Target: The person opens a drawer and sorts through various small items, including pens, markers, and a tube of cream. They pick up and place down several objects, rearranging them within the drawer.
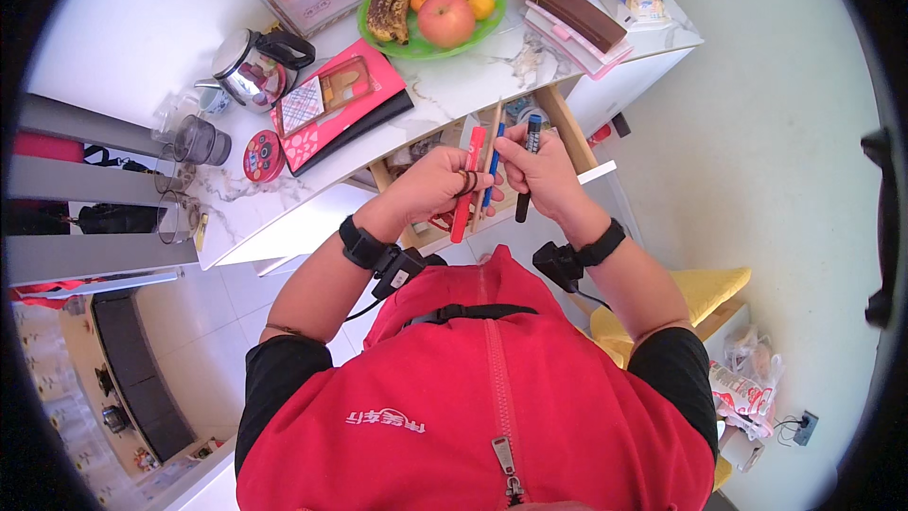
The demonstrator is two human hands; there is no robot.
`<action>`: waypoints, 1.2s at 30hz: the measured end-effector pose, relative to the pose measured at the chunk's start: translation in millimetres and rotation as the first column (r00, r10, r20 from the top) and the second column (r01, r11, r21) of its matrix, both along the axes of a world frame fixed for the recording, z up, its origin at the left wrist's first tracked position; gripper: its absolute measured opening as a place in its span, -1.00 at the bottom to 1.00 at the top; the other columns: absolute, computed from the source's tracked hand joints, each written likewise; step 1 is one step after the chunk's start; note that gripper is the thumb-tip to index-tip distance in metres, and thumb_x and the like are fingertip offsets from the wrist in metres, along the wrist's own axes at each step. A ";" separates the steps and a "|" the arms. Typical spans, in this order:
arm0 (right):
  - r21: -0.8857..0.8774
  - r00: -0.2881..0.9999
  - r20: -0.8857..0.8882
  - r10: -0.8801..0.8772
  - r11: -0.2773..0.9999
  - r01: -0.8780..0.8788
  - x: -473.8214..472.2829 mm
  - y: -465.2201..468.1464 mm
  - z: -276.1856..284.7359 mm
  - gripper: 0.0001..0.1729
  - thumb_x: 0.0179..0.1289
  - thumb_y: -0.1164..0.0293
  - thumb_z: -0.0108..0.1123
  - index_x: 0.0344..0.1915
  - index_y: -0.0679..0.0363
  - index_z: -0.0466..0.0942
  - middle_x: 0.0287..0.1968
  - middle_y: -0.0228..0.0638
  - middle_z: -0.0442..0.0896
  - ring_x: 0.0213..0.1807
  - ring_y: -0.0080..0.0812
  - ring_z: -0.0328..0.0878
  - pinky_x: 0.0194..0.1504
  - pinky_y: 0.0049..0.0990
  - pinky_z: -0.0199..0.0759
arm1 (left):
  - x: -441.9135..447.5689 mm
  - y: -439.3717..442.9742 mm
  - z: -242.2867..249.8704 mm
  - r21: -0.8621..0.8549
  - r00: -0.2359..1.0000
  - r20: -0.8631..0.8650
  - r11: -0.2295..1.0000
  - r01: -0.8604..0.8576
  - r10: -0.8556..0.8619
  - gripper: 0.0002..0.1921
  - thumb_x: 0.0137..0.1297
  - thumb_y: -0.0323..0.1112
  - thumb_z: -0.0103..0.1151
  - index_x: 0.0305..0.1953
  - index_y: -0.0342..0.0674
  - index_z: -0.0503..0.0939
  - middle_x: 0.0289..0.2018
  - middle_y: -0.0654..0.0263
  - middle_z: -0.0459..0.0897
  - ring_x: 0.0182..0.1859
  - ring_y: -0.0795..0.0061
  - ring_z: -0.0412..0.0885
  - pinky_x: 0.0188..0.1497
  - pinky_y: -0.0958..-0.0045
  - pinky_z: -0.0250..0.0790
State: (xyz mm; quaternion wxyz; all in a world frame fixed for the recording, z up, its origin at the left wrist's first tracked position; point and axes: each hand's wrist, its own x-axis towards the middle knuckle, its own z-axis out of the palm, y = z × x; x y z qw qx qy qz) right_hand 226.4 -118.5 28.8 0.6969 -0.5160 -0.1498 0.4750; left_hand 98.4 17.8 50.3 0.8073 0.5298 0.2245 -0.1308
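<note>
My left hand (436,184) grips a red marker (468,188), a thin wooden stick or pencil (490,142) and a blue pen (498,138), all roughly upright in the picture. A dark band (464,183) loops at its fingers. In my right hand (552,169) is a marker (533,129) with a blue end and a dark body. The right fingertips are close to the blue pen's upper part; whether they touch it I cannot tell. Both hands are above a pulled-out wooden drawer (565,117), whose contents they partly hide.
On the marble-patterned top (454,85) stand a steel kettle (248,71), glass cups (198,142), a round red tin (264,156), pink and black folders (369,71), a green fruit plate (433,50) and a brown case (567,8) on notebooks. A yellow cushion (709,287) lies to the right.
</note>
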 end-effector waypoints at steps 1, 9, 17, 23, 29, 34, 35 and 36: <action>-0.008 1.000 0.005 0.005 1.000 -0.005 -1.6 0.3 0.7 -0.82 0.31 0.37 0.20 -0.29 0.26 0.46 -0.63 -0.53 0.37 -0.70 -0.69 0.22 -0.68 -0.64 0.04 | 0.5 -1.3 3.4 -0.011 1.000 -0.010 1.000 0.013 -0.013 -0.82 0.35 -0.38 0.11 -0.12 -0.34 0.53 -0.31 0.20 0.68 -0.30 0.40 0.69 -0.29 0.47 0.56; -0.006 0.980 -0.146 -0.134 0.991 0.135 5.0 9.2 2.1 -0.43 0.44 -0.01 -0.09 -0.15 0.34 0.55 -0.43 -0.30 0.60 -0.60 -0.62 0.34 -0.65 -0.59 0.15 | -2.9 3.1 -5.2 0.047 1.000 0.000 0.999 0.018 -0.018 -0.81 0.36 -0.37 0.11 -0.14 -0.39 0.54 -0.33 0.17 0.67 -0.32 0.38 0.67 -0.26 0.39 0.55; -0.040 0.990 0.123 0.074 0.997 -0.069 39.0 -20.5 5.5 -0.40 0.47 -0.07 -0.23 -0.16 0.23 0.55 -0.31 -0.25 0.65 -0.51 -0.64 0.42 -0.61 -0.64 0.23 | -8.0 2.9 -5.7 0.026 1.000 0.001 0.999 -0.031 0.031 -0.80 0.36 -0.38 0.10 -0.12 -0.42 0.52 -0.33 0.14 0.66 -0.33 0.35 0.67 -0.28 0.41 0.56; 0.220 0.814 0.573 -0.092 0.975 -0.044 24.4 -26.4 9.8 -0.61 0.38 0.21 0.08 -0.06 0.35 0.52 0.12 -0.13 0.51 -0.14 -0.44 0.57 -0.03 -0.50 0.43 | -8.3 0.9 2.5 -0.051 0.998 -0.014 0.996 -0.069 0.069 -0.79 0.37 -0.39 0.08 -0.11 -0.44 0.49 -0.29 0.08 0.65 -0.32 0.33 0.67 -0.25 0.37 0.58; 0.345 0.947 0.317 -0.057 0.937 -0.059 -10.7 -27.2 2.3 -0.68 0.34 0.49 0.02 0.05 0.34 0.52 0.34 -0.15 0.26 0.23 -0.38 0.38 0.22 -0.41 0.26 | -0.1 -12.9 11.2 -0.072 0.992 0.067 0.992 -0.106 0.111 -0.80 0.37 -0.39 0.08 -0.07 -0.38 0.48 -0.30 0.13 0.65 -0.36 0.35 0.68 -0.29 0.41 0.59; 0.317 0.954 0.156 -0.256 0.928 0.197 -29.3 -19.8 3.9 -0.35 0.30 0.66 -0.08 0.38 0.24 0.07 0.30 -0.10 0.28 0.08 -0.42 0.49 0.00 -0.45 0.45 | 1.9 -16.0 18.2 -0.049 0.994 0.062 0.995 -0.081 0.084 -0.80 0.37 -0.41 0.07 -0.05 -0.34 0.49 -0.28 0.13 0.66 -0.31 0.37 0.68 -0.25 0.42 0.59; 0.300 0.964 0.090 -0.249 0.930 0.212 -30.9 -18.7 6.8 -0.31 0.30 0.67 -0.08 0.41 0.22 0.01 0.26 -0.10 0.32 0.03 -0.44 0.51 -0.09 -0.47 0.48 | 2.7 -15.5 14.7 -0.042 0.996 0.059 0.997 -0.068 0.071 -0.81 0.37 -0.41 0.07 -0.06 -0.34 0.49 -0.28 0.13 0.66 -0.31 0.38 0.68 -0.26 0.44 0.58; 0.282 0.970 0.024 -0.241 0.933 0.225 -31.6 -19.0 8.6 -0.27 0.29 0.67 -0.08 0.43 0.20 -0.05 0.22 -0.11 0.36 -0.03 -0.46 0.53 -0.18 -0.50 0.51 | 3.3 -15.3 9.7 -0.034 0.997 0.057 0.998 -0.056 0.058 -0.81 0.37 -0.40 0.07 -0.07 -0.34 0.50 -0.28 0.13 0.66 -0.30 0.38 0.68 -0.27 0.46 0.58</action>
